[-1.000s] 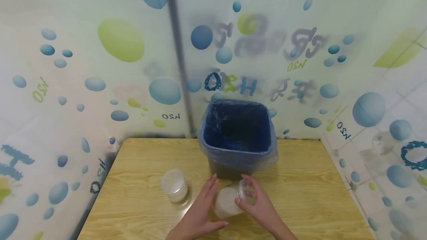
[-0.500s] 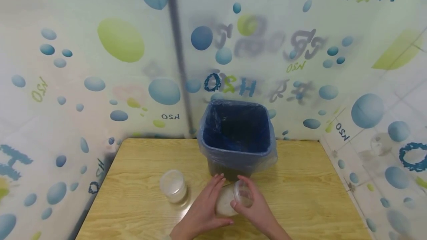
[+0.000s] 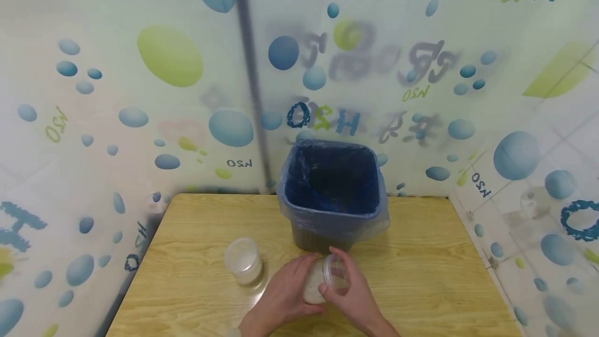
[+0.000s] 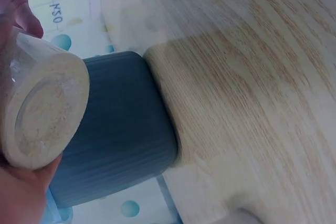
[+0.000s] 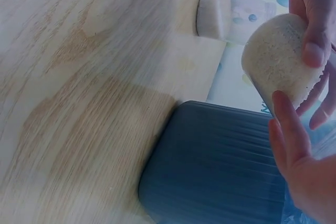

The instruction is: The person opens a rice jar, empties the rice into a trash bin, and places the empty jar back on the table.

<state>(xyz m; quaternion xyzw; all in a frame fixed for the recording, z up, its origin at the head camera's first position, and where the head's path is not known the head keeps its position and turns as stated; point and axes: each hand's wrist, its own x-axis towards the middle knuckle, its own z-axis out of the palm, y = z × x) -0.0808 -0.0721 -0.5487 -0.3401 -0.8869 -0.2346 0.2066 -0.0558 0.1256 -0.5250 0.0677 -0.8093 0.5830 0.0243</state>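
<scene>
1. A light wood-grain table (image 3: 201, 233) fills the lower part of the head view; its far corners are rounded, and a patch of glare lies between the left hand and the second jar.
2. Pale sheeting (image 3: 182, 103) rises behind the table and along both sides; it is printed with blue and green ovals and "H2O" lettering, some of it reversed; a dark upright stripe (image 3: 250, 77) runs down it left of the bin, and grid lines show through at the right.
3. A dark ribbed bin (image 3: 323, 238) stands on the table near the far edge; a blue liner (image 3: 381, 220) folds over its rim.
4. The held jar (image 3: 313, 286), filled with pale grainy stuff, is tilted on its side in front of the bin; the left hand (image 3: 286, 290) curls round its body; the right hand (image 3: 353, 295) grips its clear end between thumb and fingers.
5. The second jar (image 3: 244, 263), clear with pale contents, stands left of the hands, well apart from the bin.
</scene>
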